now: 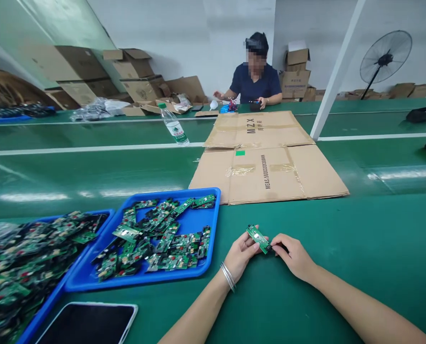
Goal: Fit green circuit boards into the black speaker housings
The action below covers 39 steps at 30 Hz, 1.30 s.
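Observation:
A small green circuit board (258, 239) is held above the green table, its long side slanting down to the right. My left hand (240, 254) grips it from the left, the thumb along its lower edge and the fingers behind it. Bent and pinched together, the fingertips of my right hand (292, 254) touch a dark part at the board's lower right end. To the left, a blue tray (213, 239) holds many similar boards, and a second blue tray (50, 306) at the far left is heaped with more.
A tablet (87, 325) lies at the front left. Flattened cardboard (270, 177) lies beyond my hands, with a water bottle (175, 126) to its left. Across the table sits a person (258, 83) with small parts before them. A white post (336, 71) rises at the right.

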Tool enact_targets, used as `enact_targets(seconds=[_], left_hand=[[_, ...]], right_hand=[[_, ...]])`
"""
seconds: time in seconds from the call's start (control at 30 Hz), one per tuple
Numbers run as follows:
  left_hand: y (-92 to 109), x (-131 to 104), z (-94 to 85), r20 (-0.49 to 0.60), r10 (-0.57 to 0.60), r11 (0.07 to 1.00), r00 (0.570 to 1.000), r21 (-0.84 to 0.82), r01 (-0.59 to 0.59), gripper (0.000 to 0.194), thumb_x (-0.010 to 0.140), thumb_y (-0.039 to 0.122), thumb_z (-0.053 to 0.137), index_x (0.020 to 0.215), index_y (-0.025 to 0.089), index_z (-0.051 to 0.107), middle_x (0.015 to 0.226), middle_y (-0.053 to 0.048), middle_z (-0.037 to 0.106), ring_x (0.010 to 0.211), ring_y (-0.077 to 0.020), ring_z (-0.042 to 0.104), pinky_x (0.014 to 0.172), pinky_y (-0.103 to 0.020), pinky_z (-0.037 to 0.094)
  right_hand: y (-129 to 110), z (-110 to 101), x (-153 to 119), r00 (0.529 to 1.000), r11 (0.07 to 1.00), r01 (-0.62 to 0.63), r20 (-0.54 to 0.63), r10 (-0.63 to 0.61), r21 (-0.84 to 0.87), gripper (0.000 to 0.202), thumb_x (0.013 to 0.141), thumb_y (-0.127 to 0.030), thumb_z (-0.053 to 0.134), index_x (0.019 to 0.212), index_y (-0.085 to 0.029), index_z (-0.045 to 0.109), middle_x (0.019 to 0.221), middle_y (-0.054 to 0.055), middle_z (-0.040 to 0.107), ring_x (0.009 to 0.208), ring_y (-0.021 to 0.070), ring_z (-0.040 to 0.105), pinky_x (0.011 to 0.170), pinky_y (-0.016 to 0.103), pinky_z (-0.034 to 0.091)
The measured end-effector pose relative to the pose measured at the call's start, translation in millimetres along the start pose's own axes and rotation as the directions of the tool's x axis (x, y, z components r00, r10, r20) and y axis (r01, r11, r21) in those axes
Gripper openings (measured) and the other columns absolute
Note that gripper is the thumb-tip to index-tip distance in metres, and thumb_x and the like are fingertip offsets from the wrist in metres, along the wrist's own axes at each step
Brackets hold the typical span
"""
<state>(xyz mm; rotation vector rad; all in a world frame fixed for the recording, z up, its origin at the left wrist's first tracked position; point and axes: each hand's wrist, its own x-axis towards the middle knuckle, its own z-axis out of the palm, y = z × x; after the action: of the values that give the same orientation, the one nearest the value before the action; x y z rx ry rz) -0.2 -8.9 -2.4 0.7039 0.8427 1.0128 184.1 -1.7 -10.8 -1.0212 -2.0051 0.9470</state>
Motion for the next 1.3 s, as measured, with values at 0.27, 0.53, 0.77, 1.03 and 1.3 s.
enact_targets(seconds=[0.27,0.53,0.77,1.03,1.3], left_hand=[[0,1,-1.5,-0.005,-0.084,0.996,0.996,0.033,0.084,0.059,0.068,0.032,0.074,0.120,0.014,0.053,0.104,-0.012,0.065,0.094,-0.0266,0.061,0.078,-0.034,0.046],[-3,2,-2.3,-0.037,-0.070,0.997,0.997,0.026,0.071,0.061,0.065,0.033,0.077,0.118,0.015,0.053,0.093,-0.008,0.065,0.086,-0.0220,0.062,0.074,-0.032,0.048],[-2,2,-3.4,0.022,-0.068,0.997,0.997,0.022,0.067,0.054,0.068,0.032,0.075,0.115,0.014,0.054,0.098,-0.010,0.065,0.091,-0.0232,0.061,0.074,-0.030,0.048],[0,2,-3.5,0.047,-0.095,0.995,0.994,0.046,0.093,0.046,0.067,0.031,0.076,0.104,0.011,0.058,0.081,-0.007,0.067,0.072,-0.0184,0.063,0.067,-0.029,0.051],[-1,-2,-4.3,0.192,-0.317,0.944,0.929,-0.029,0.329,0.095,0.069,0.034,0.074,0.138,0.004,0.016,0.070,-0.009,0.068,0.061,-0.0216,0.066,0.055,-0.028,0.053]], right_hand=[[-7,-2,0,0.994,0.994,0.101,0.041,-0.100,-0.028,0.019,0.094,-0.023,0.034,0.081,-0.020,0.048,0.080,0.003,0.054,0.072,0.0135,0.050,0.066,0.026,0.041],[-7,-1,-3,0.996,0.996,0.090,0.031,-0.089,-0.020,0.014,0.093,-0.019,0.033,0.082,-0.020,0.042,0.080,0.003,0.048,0.069,0.0132,0.045,0.064,0.025,0.039],[-7,0,-2,0.996,0.994,0.092,0.026,-0.091,-0.057,0.016,0.094,-0.020,0.033,0.082,-0.020,0.045,0.081,0.003,0.050,0.072,0.0136,0.048,0.066,0.026,0.041],[-5,4,-2,0.974,0.968,0.225,-0.014,-0.228,-0.109,0.017,0.094,-0.018,0.034,0.083,-0.019,0.047,0.079,0.004,0.053,0.072,0.0141,0.048,0.066,0.027,0.042],[-10,12,-7,0.850,0.818,0.471,-0.080,-0.521,-0.330,0.014,0.091,-0.010,0.039,0.083,-0.017,0.048,0.074,0.003,0.055,0.066,0.0132,0.046,0.061,0.027,0.039]])
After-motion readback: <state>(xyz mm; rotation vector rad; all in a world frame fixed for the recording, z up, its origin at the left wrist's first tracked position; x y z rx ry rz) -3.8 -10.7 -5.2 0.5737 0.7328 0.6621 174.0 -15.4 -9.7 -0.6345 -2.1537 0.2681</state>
